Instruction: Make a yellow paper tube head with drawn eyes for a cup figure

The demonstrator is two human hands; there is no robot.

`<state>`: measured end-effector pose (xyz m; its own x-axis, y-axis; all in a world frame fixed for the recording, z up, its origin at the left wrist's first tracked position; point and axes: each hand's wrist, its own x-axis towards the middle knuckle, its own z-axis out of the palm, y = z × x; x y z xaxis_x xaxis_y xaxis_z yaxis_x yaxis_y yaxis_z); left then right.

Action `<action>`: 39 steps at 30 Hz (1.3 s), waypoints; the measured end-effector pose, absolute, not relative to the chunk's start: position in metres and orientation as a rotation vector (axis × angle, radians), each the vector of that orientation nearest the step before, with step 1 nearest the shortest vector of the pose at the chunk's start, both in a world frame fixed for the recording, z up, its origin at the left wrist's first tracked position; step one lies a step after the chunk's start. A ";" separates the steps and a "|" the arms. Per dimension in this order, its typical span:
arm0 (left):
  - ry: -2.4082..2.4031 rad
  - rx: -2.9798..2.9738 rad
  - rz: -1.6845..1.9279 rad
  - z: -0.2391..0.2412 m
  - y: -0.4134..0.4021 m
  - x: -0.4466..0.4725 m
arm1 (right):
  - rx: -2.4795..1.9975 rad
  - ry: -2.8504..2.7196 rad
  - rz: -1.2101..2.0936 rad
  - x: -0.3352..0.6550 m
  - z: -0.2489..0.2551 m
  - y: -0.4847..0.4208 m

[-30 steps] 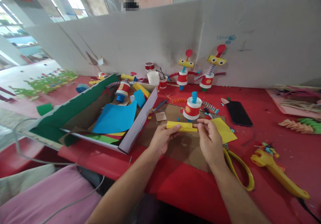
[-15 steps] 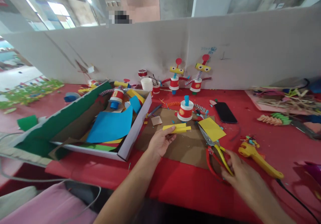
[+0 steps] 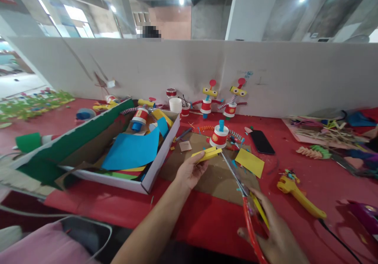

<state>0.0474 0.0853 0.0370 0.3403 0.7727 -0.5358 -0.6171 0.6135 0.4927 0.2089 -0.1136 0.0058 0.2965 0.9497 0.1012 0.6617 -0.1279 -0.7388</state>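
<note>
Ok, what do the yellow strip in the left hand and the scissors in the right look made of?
The yellow strip: likely matte card or paper; thin, folded flat, crisp edges. The scissors: blades look like grey metal with a dull shine; the red and yellow handle loops look like glossy plastic, though blur leaves that open.

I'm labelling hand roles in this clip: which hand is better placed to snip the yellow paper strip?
Right, most likely. The right hand grips the scissors, whose blades point at the yellow paper strip. The left hand is occupied pinching that strip above the brown cardboard.
</note>
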 end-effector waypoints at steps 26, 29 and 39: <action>0.786 0.230 0.873 0.038 0.084 0.047 | -1.909 -1.352 0.414 0.216 0.003 -0.102; 0.820 0.321 0.873 0.038 0.084 0.048 | -2.048 -1.390 0.280 0.235 0.001 -0.106; 0.722 0.891 0.862 0.029 0.072 0.053 | -2.419 -1.698 -0.098 0.253 0.003 -0.083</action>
<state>0.0532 0.0722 0.0292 0.4694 0.8652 -0.1763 -0.3249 0.3549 0.8766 0.2530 -0.0827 0.0034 0.3439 0.9254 0.1592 0.9376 -0.3290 -0.1126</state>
